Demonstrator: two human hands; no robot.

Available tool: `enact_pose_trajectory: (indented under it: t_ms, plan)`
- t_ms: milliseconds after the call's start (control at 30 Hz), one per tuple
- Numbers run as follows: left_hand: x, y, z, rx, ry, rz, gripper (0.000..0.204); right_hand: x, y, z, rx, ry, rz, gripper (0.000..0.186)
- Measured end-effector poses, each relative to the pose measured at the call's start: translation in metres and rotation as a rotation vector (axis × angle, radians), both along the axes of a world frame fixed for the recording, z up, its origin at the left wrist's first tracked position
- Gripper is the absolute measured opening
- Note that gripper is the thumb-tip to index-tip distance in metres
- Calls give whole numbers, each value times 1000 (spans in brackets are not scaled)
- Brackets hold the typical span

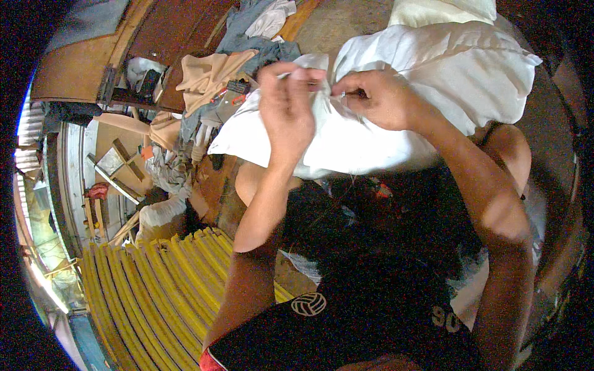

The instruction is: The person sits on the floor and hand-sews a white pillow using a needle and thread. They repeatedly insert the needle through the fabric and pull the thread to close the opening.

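Note:
Across my lap lies a bulky white cloth piece [433, 68], puffed out like a stuffed pillow on the right and spread flatter on the left. My right hand [387, 102] is closed, with thumb and forefinger pinched at a gathered fold of the white cloth. Whether something small is also between those fingertips cannot be made out. Just left of that fold, my left hand [288, 105] is raised over the cloth, its fingers bent and smeared by motion. What it holds, if anything, does not show.
Another pale stuffed piece [442, 9] lies beyond the white cloth. Peach cloth [210, 77] and grey-blue cloth [238, 37] are heaped at the far left, with small tools beside them. A yellow slatted bench [161, 290] stands at my left, near a wooden cabinet [74, 68].

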State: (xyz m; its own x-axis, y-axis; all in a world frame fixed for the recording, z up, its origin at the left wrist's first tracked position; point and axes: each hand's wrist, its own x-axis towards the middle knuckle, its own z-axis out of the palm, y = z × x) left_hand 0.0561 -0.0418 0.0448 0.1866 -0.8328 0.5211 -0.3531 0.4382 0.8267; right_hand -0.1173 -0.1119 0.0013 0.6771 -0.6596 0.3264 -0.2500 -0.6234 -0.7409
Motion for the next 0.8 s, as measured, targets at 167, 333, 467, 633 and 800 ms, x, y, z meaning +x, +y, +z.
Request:
enact_pose_trajectory:
  t_ms: [167,333,467,633,800]
  plan:
    - [7,-8,-20,89,192,-96,12,-4,0,-3,-62,22,-83,27]
    - [23,1,19,-224,442,3,16,3,9,11,17,-73,-112,29]
    - [115,32,68,-402,-69,453,11,-11,1,-42,-268,194,-156,20]
    - [126,121,188,-501,13,179,15,-13,-5,-26,-234,40,-221,16]
    - [225,140,155,-411,-516,644,10,-41,11,-19,-259,-69,-248,17]
